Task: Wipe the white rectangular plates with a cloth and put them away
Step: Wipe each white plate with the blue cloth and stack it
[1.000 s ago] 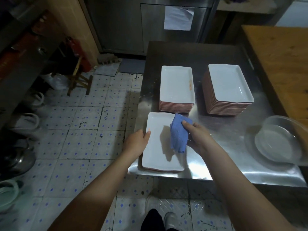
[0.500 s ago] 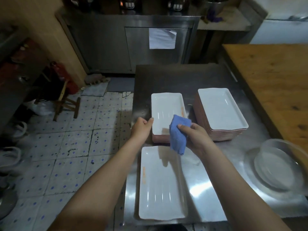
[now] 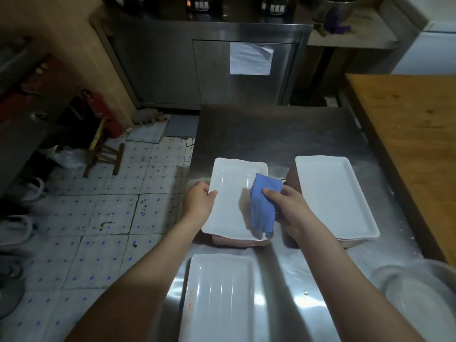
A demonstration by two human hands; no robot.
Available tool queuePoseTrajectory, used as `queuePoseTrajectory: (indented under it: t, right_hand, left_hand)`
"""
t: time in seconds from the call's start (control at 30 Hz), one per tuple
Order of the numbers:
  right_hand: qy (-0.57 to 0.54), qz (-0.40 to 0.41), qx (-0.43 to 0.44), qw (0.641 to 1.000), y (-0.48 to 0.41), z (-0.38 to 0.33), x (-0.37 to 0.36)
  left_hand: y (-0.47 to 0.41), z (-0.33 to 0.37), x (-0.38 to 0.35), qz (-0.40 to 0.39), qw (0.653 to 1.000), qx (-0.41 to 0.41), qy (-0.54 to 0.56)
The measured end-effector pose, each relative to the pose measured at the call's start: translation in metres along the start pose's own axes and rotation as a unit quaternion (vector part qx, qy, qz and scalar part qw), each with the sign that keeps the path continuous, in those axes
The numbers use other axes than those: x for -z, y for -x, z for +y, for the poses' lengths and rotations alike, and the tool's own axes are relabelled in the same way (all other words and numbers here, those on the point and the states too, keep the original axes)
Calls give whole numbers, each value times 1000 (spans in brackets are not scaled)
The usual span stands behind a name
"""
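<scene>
White top plate (image 3: 229, 193): on the left stack (image 3: 239, 242), centre of the frame, long axis running from the person toward the top of the frame. Its near end overhangs the pinkish plates beneath; I cannot tell whether it is lifted clear.
Left hand (image 3: 198, 202): grasping the plate's left long edge about mid-length, thumb over the rim, fingers hidden underneath.
Right hand (image 3: 287, 208): clenched round the cloth, thumb on top, at the plate's right long edge.
Blue cloth (image 3: 262, 206): bunched, draped over the right part of the plate and hiding that rim.
Key relation: the plate lies between the two hands. Only the left has bare hold of it, so it looks the one to steady while the right wipes along the long axis.
Step, as I judge it: wiping of this plate is about to begin.
Room toward the bottom of the frame: near plate (image 3: 219, 297) lies alone on the steel table (image 3: 271, 134), same axis, near the stack's near end.
Room to the right: right stack (image 3: 333, 193) close beside the right hand, so little sideways swing there. A bowl (image 3: 424, 299) sits at the lower right.
Room to the left: the table's edge runs under the left hand, with tiled floor (image 3: 111, 213) beyond. A slip that way would drop the plate.
Room toward the top: bare steel, open.
</scene>
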State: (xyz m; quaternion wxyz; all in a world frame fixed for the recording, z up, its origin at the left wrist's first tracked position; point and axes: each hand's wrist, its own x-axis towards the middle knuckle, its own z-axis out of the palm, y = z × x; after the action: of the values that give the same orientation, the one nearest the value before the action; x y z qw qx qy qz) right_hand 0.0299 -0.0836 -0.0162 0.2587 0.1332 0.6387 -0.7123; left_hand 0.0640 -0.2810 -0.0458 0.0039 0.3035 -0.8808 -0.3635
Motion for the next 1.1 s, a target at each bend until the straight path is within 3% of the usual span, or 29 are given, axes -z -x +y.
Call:
queuePoseTrajectory:
  t: [0.33, 0.57, 0.73, 0.83, 0.9, 0.97, 1.1]
  right_hand:
    - [24, -9, 39, 999, 13, -17, 17]
    - [10, -59, 67, 996, 66, -38, 7]
    - [-11, -138, 85, 987, 118, -46, -25]
    - [90, -144, 85, 982, 146, -38, -53]
    - [255, -85, 136, 953, 161, -25, -66]
    - [382, -6, 209, 900, 173, -12, -73]
    - [488, 90, 288, 819, 200, 11, -76]
  left_hand:
    - [23, 5, 25, 8, 993, 13, 113]
    - [64, 18, 52, 3, 969, 44, 242]
    - [111, 27, 68, -66, 944, 49, 319]
    - [137, 31, 79, -118, 909, 79, 392]
    - [156, 28, 87, -110, 910, 79, 392]
    - [175, 20, 95, -107, 909, 66, 398]
    - [210, 6, 112, -118, 902, 60, 411]
